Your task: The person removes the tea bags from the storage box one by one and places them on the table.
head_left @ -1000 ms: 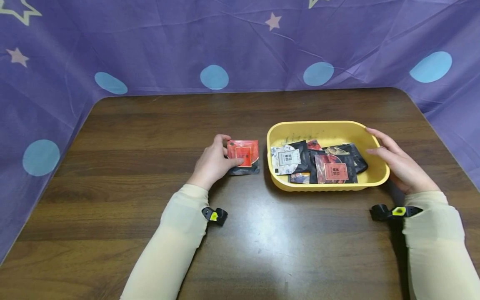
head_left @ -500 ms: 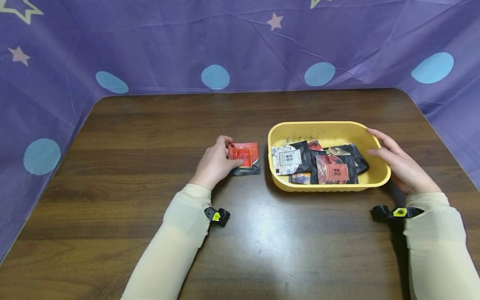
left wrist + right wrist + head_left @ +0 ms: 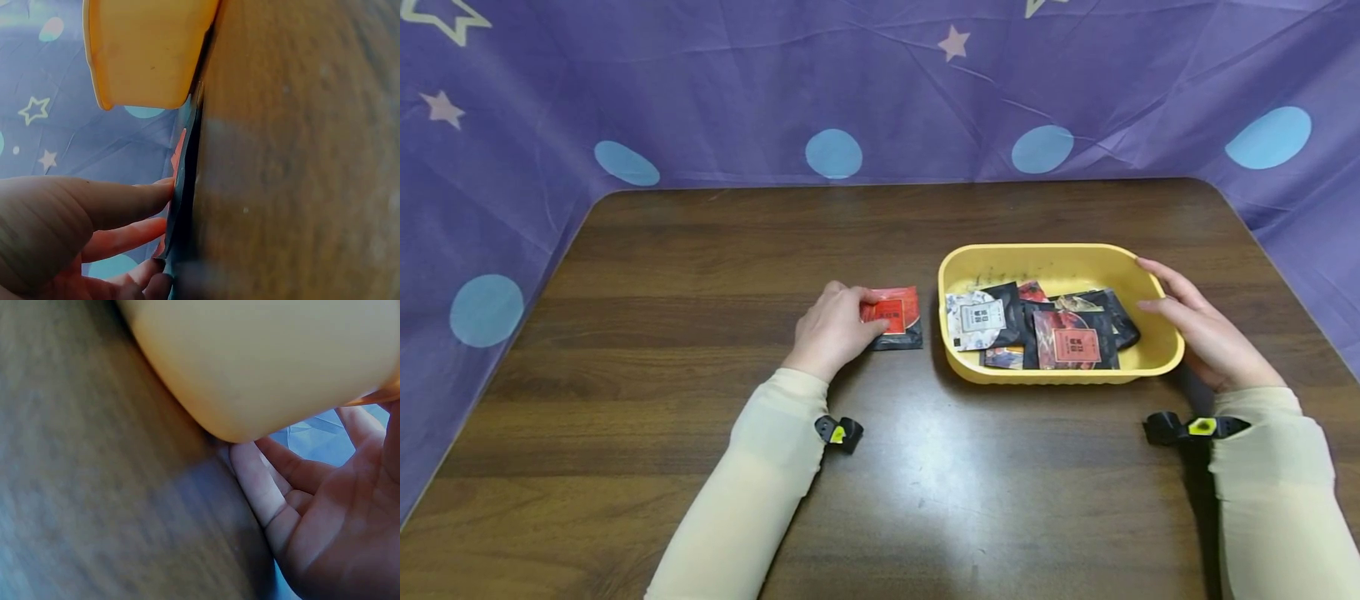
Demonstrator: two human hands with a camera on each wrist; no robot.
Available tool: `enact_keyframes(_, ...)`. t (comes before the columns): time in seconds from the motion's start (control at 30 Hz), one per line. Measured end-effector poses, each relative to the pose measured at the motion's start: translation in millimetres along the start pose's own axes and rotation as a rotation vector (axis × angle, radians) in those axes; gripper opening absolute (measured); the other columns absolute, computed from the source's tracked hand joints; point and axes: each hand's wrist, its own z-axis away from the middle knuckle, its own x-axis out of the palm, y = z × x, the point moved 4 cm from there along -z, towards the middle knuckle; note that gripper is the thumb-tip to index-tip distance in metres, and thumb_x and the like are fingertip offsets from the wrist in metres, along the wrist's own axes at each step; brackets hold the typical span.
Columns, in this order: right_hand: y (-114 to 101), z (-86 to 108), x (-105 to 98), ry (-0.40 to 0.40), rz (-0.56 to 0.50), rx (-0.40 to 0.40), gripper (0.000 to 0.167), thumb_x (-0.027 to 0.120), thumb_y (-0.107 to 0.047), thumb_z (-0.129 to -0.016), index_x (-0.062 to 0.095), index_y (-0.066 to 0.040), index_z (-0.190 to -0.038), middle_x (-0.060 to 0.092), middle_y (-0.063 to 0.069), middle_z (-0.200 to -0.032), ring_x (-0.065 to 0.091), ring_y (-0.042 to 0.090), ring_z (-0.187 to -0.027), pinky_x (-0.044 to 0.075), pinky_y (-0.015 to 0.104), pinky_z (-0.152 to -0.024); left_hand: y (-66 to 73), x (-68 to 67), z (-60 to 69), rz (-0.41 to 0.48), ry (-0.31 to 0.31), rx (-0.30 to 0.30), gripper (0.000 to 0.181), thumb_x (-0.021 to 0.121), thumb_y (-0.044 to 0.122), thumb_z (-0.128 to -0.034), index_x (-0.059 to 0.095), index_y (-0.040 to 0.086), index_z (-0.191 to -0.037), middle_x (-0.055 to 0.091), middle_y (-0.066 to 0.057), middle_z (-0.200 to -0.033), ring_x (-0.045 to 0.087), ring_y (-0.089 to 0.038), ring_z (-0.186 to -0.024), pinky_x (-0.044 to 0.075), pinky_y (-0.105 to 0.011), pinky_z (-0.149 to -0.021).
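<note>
A red and black sachet (image 3: 898, 319) lies on the table left of the yellow plastic box. My left hand (image 3: 833, 329) grips its left side. In the left wrist view, the thumb (image 3: 134, 201) presses the sachet's face and other fingers meet its near edge; whether more than one sachet lies there I cannot tell. My right hand (image 3: 1213, 337) holds the right end of the yellow box (image 3: 1060, 377), thumb over the rim, fingers along the outside. Inside the box lie several sachets, among them a white and black one (image 3: 981, 317) and a dark red one (image 3: 1075, 343).
The brown wooden table (image 3: 700, 258) has a purple cloth (image 3: 737, 83) with stars and blue dots hung behind it and along its sides. A narrow gap separates the loose sachet from the box's left wall.
My left hand has shifted slightly right over the sachet, its index finger now lying across the sachet's upper left. The right hand still holds the box.
</note>
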Motion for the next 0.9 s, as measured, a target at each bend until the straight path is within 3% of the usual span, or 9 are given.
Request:
enact_keyframes(0.33,0.3,1.3,-1.4,0.019,0.001,0.009,0.052,0.043,-0.007,-0.103,0.035,-0.035,-0.146,0.04,-0.009,-0.129,0.061,0.001,-0.097,0.057,0.028,-0.067,5.8,-1.1,2.4,-0.109,0.038,0.036,0.041,0.071,0.036,-0.0899,0.068,0.019,-0.127,0.057,-0.008,-0.118,0.057,-0.026,-0.104,0.052,-0.049,-0.078)
enact_keyframes(0.53,0.2,1.6,-0.6,0.038,0.048,0.019,0.053,0.044,-0.009,-0.103,0.034,-0.036,-0.148,0.039,-0.01,-0.131,0.059,-0.002,-0.098,0.056,0.026,-0.068,10.0,-1.2,4.4,-0.187,0.08,0.075,0.02,0.068,0.034,-0.0907,0.074,0.015,-0.094,0.064,-0.007,-0.103,0.061,-0.028,-0.091,0.053,-0.049,-0.071)
enact_keyframes(0.67,-0.6,1.4,-0.1,0.028,0.041,0.01,0.052,0.044,-0.008,-0.103,0.034,-0.035,-0.147,0.039,-0.01,-0.13,0.059,-0.001,-0.098,0.056,0.026,-0.068,11.2,-1.8,5.8,-0.197,0.107,0.088,0.02,0.066,0.031,-0.0888,0.068,0.015,-0.075,0.064,-0.006,-0.097,0.06,-0.027,-0.085,0.052,-0.048,-0.068)
enact_keyframes(0.8,-1.0,0.9,-0.7,0.019,0.02,0.003,0.051,0.043,-0.007,-0.103,0.035,-0.035,-0.145,0.04,-0.01,-0.129,0.06,-0.001,-0.097,0.056,0.026,-0.067,12.2,-2.8,6.7,-0.177,0.12,0.092,0.018,0.066,0.028,-0.0887,0.069,0.014,-0.078,0.063,-0.006,-0.097,0.058,-0.026,-0.085,0.051,-0.046,-0.066)
enact_keyframes(0.9,-0.7,0.4,-1.1,0.024,0.033,0.007,0.051,0.043,-0.007,-0.103,0.035,-0.036,-0.145,0.039,-0.011,-0.129,0.059,-0.002,-0.097,0.056,0.026,-0.067,13.3,-4.2,7.0,-0.136,0.139,0.094,0.019,0.064,0.027,-0.0904,0.075,0.012,-0.097,0.065,-0.007,-0.105,0.06,-0.027,-0.092,0.053,-0.046,-0.069)
